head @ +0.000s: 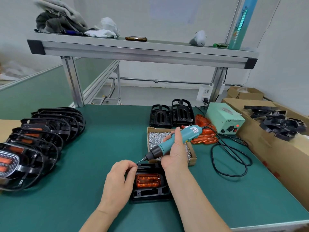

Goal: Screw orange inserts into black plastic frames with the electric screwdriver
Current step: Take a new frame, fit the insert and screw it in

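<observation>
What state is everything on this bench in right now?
Electric screwdriver: gripped by right hand, tilted, bit at frame's far edge.
Black frame: lying flat, orange insert seated inside.
Left hand: fingers curled beside bit tip.
Screw box: open, holding screws.
Control box: red light on.

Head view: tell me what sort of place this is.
Probably a factory assembly bench: a corded screwdriver in the right hand, a box of screws behind it, and a row of black frames at left.

Left grip [119, 180] curls with fingertips pinching; right grip [175, 153], just beyond, is wrapped closed.
</observation>
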Tool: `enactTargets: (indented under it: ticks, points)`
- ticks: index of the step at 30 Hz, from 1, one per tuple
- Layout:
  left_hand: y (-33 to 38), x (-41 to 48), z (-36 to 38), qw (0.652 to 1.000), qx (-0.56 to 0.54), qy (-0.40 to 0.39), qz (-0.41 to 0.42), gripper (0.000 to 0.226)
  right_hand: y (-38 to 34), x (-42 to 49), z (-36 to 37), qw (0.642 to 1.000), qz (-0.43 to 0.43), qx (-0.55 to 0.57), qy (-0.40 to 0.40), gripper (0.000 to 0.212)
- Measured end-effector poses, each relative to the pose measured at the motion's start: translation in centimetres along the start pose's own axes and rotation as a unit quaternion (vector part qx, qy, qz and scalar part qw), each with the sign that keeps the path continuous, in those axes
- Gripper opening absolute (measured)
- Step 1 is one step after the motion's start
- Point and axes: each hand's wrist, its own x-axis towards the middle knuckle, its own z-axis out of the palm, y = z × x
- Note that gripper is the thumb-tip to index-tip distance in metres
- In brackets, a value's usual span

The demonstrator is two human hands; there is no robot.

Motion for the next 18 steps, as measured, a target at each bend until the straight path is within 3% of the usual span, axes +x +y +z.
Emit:
enactTargets:
  ticks: [18]
  points:
    - [-0.14,-0.04,0.06,0.999,-0.021,0.033,-0.021,0.028,1.00,-0.22,-0.26,0.999,0.003,-0.039,0.014,0.026]
